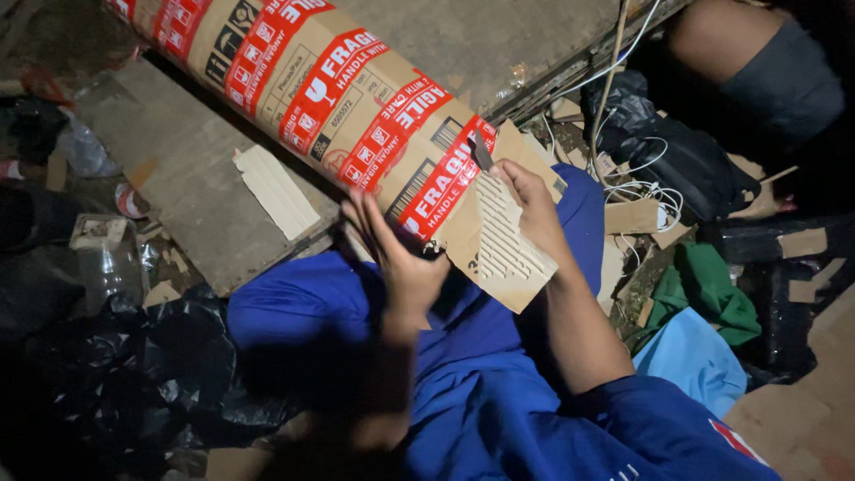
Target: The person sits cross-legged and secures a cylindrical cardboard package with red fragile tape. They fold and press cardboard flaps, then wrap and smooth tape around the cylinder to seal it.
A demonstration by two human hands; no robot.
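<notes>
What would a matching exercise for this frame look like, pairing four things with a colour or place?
Things:
1. cardboard box
2. left hand
3. right hand
4. green cloth

Descriptions:
A. on the torn cardboard flap
B. wrapped in red tape bands
C. crumpled on the ground, right of the blue-clad legs
D. fingers spread at the box's near end

Pairs: 1-B, 2-D, 3-A, 4-C

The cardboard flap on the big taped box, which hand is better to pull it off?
Probably the right hand: it already lies on the torn cardboard flap at the end of the taped box. The left hand is open beneath the box end, gripping nothing that I can see.
</notes>
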